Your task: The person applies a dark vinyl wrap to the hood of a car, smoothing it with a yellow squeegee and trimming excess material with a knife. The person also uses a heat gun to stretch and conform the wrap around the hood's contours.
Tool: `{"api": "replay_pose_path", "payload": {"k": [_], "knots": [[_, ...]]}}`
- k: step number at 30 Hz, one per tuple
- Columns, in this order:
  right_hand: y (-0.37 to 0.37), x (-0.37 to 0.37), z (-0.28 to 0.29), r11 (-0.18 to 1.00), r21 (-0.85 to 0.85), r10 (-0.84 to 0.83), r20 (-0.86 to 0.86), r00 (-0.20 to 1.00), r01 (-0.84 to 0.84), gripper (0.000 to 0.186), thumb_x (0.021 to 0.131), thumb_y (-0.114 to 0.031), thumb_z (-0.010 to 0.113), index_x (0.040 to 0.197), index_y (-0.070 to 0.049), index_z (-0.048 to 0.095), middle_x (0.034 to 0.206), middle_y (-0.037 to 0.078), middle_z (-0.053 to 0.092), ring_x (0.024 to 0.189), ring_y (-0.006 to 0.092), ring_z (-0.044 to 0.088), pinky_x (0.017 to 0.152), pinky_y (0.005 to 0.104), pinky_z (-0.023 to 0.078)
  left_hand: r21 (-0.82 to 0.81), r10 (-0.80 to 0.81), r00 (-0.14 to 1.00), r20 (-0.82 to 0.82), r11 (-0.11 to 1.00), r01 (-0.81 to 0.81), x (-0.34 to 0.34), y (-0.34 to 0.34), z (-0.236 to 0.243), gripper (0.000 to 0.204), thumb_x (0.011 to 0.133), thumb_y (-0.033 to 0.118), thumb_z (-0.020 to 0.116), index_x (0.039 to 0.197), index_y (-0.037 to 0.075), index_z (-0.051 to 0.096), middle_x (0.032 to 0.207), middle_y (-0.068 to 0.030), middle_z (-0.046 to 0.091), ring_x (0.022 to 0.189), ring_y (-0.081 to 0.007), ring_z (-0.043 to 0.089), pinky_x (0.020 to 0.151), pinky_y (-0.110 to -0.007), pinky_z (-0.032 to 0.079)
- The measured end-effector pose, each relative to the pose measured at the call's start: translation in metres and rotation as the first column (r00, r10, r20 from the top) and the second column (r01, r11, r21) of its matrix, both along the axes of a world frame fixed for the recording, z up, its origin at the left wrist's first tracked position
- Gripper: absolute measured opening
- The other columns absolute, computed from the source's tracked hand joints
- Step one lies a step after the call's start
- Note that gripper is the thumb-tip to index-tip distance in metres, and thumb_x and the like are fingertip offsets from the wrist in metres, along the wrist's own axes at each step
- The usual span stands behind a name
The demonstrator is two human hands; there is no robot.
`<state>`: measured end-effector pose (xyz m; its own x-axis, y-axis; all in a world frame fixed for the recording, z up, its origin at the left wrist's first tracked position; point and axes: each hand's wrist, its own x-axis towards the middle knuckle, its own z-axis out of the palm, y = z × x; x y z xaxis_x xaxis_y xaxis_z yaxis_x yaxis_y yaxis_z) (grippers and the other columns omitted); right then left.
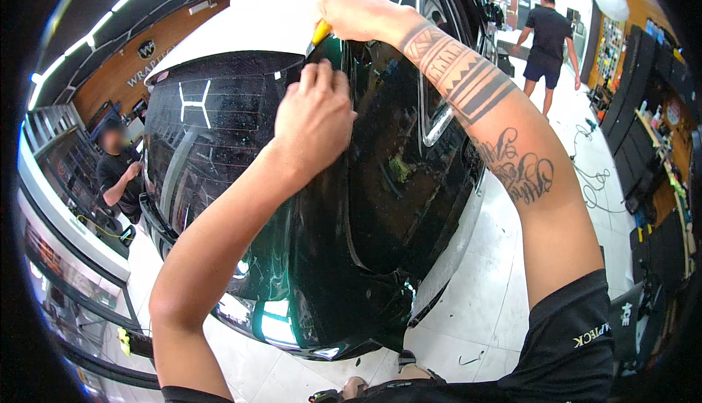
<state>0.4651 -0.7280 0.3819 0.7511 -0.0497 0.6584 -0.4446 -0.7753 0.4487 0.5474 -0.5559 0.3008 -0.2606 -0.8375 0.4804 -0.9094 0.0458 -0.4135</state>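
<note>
Dark, glossy film with wrinkled patches (398, 169) lies over the rear corner of a car (314, 271). High up, where the white spoiler (241, 27) meets this corner, my right hand (358, 14) grips a slim yellow-handled tool (320, 34). Its dark tip points down at the seam; I cannot tell its exact kind. Just below it, my left hand (316, 114) rests against the dark surface beside the rear window (212, 111). The left fingers are bent and close together. Whatever they may pinch is hidden.
A co-worker (121, 165) stands beyond the car's left side. Another person (548, 45) is at the far right, back turned. A cable (596, 176) lies on the white tiled floor (504, 257). Black cases (651, 103) and shelving line the right wall.
</note>
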Motion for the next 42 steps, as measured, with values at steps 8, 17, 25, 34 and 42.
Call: {"api": "replay_pose_path", "payload": {"k": [8,17,25,34,42], "knots": [[0.014,-0.003,0.007,0.993,0.071,0.098,-0.013,0.995,-0.097,0.02,0.076,-0.016,0.078,0.092,-0.005,0.076,0.084,0.016,0.072,0.081,0.0329,0.071,0.075,0.0415,0.057,-0.289,-0.035,0.996,-0.079,0.957,0.011,0.041,-0.01,-0.026,0.056,0.095,0.022,0.06,0.142,-0.005,0.045,0.147,-0.0144,0.045,0.13,-0.0272,0.047,0.098,-0.041,0.042],[-0.034,0.003,0.036,0.967,0.162,0.163,0.209,0.964,-0.198,0.034,0.075,-0.021,0.079,0.103,-0.001,0.073,0.089,0.02,0.073,0.082,0.032,0.073,0.075,0.0408,0.057,-0.272,-0.25,0.84,-0.481,0.954,0.128,0.023,-0.017,-0.003,0.062,0.096,0.035,0.063,0.143,-0.002,0.045,0.145,-0.0202,0.049,0.133,-0.0305,0.047,0.1,-0.045,0.044],[0.135,-0.021,0.001,0.31,0.668,0.668,0.353,0.655,-0.676,0.035,0.08,-0.013,0.072,0.113,0.0,0.069,0.119,0.017,0.068,0.104,0.0243,0.064,0.091,0.0356,0.05,-0.615,-0.663,0.432,-0.612,0.742,0.267,0.064,0.054,0.067,0.079,0.097,0.051,0.052,0.156,0.004,0.027,0.134,-0.0179,0.056,0.116,-0.0281,0.056,0.105,-0.038,0.04],[0.023,-0.016,-0.084,0.944,0.204,0.139,0.469,0.872,-0.26,0.023,0.092,-0.023,0.064,0.109,-0.013,0.075,0.102,0.014,0.062,0.097,0.0321,0.063,0.086,0.0412,0.053,0.531,0.783,-0.203,-0.587,0.563,0.634,0.119,0.417,-0.279,0.051,0.101,0.041,0.046,0.138,0.006,0.053,0.124,-0.0117,0.064,0.1,-0.0268,0.065,0.088,-0.039,0.052],[0.021,0.0,-0.086,0.954,0.298,-0.197,0.516,0.834,0.041,0.03,0.084,-0.02,0.064,0.113,-0.014,0.074,0.11,0.013,0.061,0.103,0.0335,0.061,0.089,0.0455,0.052,0.789,0.963,-0.111,-0.247,0.266,0.554,0.109,0.446,-0.494,0.043,0.103,0.035,0.046,0.133,0.006,0.059,0.122,-0.0127,0.068,0.1,-0.0301,0.068,0.089,-0.04,0.053]]}}
